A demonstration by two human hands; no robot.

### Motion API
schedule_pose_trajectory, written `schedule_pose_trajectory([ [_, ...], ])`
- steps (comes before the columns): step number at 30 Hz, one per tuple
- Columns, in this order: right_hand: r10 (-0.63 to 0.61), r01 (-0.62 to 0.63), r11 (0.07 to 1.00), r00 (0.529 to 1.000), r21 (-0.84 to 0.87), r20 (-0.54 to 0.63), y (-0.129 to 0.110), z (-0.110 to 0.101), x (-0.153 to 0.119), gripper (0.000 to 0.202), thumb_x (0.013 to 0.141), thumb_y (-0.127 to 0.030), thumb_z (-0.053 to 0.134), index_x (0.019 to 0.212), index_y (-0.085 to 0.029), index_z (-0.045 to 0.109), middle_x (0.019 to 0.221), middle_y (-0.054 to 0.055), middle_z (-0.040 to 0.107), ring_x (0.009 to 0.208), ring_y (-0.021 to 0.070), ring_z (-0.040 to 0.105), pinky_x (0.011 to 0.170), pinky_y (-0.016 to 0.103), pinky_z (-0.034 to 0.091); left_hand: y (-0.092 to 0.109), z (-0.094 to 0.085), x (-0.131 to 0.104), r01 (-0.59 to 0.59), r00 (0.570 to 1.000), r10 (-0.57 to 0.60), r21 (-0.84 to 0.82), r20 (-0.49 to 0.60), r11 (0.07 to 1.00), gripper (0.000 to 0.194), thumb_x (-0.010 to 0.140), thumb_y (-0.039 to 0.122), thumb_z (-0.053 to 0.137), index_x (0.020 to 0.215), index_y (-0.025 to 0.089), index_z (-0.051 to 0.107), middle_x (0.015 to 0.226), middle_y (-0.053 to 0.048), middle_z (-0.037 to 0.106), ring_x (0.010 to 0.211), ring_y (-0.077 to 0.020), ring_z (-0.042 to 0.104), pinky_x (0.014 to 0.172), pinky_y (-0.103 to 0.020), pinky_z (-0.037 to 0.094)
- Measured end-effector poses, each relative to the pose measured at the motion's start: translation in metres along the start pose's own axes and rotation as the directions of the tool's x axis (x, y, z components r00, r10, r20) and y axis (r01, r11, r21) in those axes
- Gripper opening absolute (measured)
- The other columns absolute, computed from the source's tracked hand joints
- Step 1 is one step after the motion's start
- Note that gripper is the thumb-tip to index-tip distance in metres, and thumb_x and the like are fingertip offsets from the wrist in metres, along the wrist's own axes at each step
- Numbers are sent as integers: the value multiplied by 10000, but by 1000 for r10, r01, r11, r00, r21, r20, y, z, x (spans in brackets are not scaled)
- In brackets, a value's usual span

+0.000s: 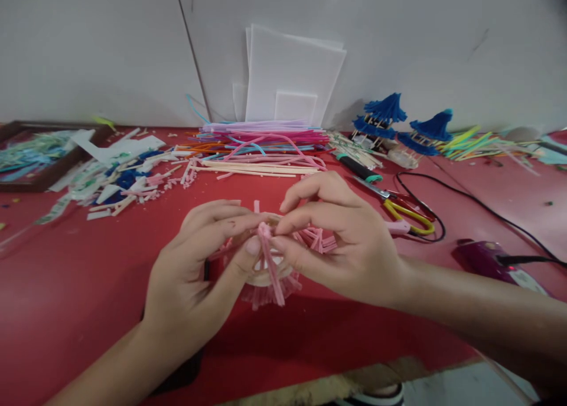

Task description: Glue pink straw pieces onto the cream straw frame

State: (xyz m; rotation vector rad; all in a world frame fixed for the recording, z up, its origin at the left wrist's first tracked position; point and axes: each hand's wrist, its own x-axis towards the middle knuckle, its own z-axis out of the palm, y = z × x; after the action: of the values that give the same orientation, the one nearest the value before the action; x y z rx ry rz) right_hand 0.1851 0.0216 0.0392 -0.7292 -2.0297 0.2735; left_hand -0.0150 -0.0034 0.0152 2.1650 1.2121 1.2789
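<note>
In the middle of the head view, my left hand (190, 264) and my right hand (349, 240) meet fingertip to fingertip. Thumbs and index fingers pinch a bunched pink pipe cleaner piece (272, 270), whose strands hang down toward me. Right behind it is a pale round ring-like piece (256, 281), partly covered by my fingers. Pink fringe (254, 301) sticks out below this ring. Whether the bunch is fixed to the ring I cannot tell. More cut pink pieces (325, 242) lie behind my right hand.
Colored pipe cleaners (266, 137) and wooden sticks (261, 168) lie at the back. Scraps (119, 181) and a framed tray (53, 178) are left. Right are blue-roofed models (383, 113), yellow-handled scissors (407, 214), a black cable (478, 199) and a purple device (482, 261) on the red table.
</note>
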Motion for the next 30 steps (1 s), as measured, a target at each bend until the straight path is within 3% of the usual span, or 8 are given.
schedule_pose_trajectory([
  [10,26,-26,999,1000,-29,2,1,7,1,137,832,-209,679,703,-202,633,828,22,633,808,144,607,761,327,512,1,2,-3,38,999,-38,-5,8,999,284,918,175,626,1148,337,663,1128,49,679,1113,-136,600,986,-272,481],
  [26,15,-16,1000,1000,-27,-19,3,11,0,115,821,-199,698,717,-173,659,825,27,648,810,126,597,748,292,501,2,2,-3,53,999,-53,-6,4,999,258,920,204,628,1119,362,671,1123,56,684,1099,-156,608,992,-306,504],
  [30,29,-29,999,1000,-22,-9,1,8,-1,115,836,-209,681,726,-194,648,841,25,642,817,144,606,755,322,508,3,2,-4,155,988,-156,-93,-6,983,280,946,263,604,1212,350,620,1130,22,682,1030,-160,646,858,-280,559],
])
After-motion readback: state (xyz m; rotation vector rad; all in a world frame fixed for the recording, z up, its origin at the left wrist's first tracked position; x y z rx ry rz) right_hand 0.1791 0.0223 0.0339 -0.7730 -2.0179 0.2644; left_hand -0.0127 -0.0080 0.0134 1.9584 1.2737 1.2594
